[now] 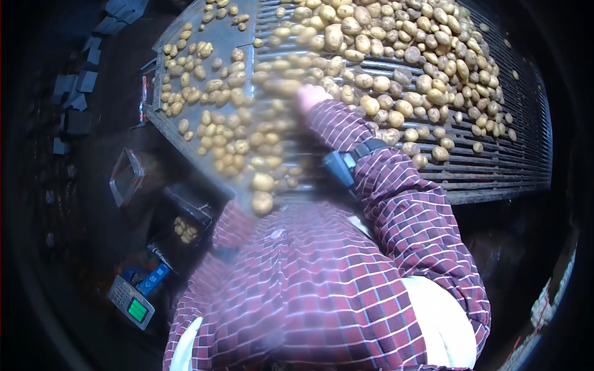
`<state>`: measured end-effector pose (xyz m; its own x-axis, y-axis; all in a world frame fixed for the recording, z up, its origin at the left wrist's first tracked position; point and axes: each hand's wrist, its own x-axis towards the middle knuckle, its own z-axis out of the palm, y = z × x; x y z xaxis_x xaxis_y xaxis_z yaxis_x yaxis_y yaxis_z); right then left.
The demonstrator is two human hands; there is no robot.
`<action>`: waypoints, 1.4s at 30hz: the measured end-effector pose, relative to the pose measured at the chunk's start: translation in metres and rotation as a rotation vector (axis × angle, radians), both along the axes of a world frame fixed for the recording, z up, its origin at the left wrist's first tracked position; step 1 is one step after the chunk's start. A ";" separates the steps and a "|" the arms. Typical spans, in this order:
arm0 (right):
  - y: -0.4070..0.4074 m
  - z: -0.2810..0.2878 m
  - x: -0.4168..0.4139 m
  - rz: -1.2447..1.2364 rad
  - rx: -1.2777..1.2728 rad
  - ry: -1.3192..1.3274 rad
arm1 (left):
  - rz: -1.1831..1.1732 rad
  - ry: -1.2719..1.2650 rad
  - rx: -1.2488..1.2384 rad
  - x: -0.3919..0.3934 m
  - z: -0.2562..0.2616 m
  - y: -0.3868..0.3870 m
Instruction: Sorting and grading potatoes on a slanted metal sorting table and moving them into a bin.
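Note:
My right hand (312, 96) reaches out over the metal roller bars, among loose potatoes (370, 105). Its fingers are blurred, with an elongated potato (283, 87) right at them; whether it is gripped cannot be told. A dark strap with a blue-grey device (341, 168) sits on my right forearm. Of my left arm only the checked sleeve (234, 227) shows, low beside my body; the left hand itself cannot be made out in the blur. Two rounder potatoes (262, 202) lie close in front of my chest.
Many potatoes are heaped on the bars (482, 178) at the upper right. More lie on a flat metal plate (209, 35) at the left. Below left are a dark container with potatoes (185, 230) and a scale display (131, 302). Grey blocks (87, 81) stand at far left.

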<state>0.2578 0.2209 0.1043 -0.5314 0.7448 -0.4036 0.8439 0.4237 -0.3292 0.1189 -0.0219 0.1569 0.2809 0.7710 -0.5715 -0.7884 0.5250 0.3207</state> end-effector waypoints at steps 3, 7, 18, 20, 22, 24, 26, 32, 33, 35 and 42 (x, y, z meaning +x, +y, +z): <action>-0.011 0.002 -0.009 -0.132 0.098 -0.124 | -0.089 0.286 0.056 0.006 0.009 0.006; -0.012 0.010 0.002 -0.212 -0.198 -0.058 | -0.260 0.493 0.260 0.005 0.014 0.012; -0.036 0.063 0.036 -0.550 -0.133 0.423 | -0.200 -0.068 0.055 -0.026 0.016 0.024; -0.004 0.070 0.041 -0.659 0.133 0.112 | -0.269 0.063 0.037 -0.032 0.020 0.022; 0.013 0.041 0.047 -0.623 0.065 -0.075 | -0.314 -0.097 0.125 -0.042 -0.003 0.020; 0.026 0.002 0.058 -0.383 -0.096 -0.166 | -0.284 -0.160 0.136 -0.053 -0.004 0.021; 0.002 0.035 0.056 -0.613 -0.299 0.416 | -0.225 -0.184 0.139 -0.066 -0.005 0.017; -0.076 0.041 0.040 -0.891 -1.002 1.162 | -0.151 -0.220 0.163 -0.068 -0.010 0.026; -0.091 0.047 0.024 -0.807 -0.933 1.120 | -0.130 -0.228 0.141 -0.065 -0.010 0.026; -0.118 0.035 0.008 -0.452 -0.626 0.999 | -0.212 -0.239 0.118 -0.068 -0.022 0.026; -0.149 0.033 0.008 -0.582 -0.497 0.568 | -0.329 -0.251 0.046 -0.077 -0.024 0.005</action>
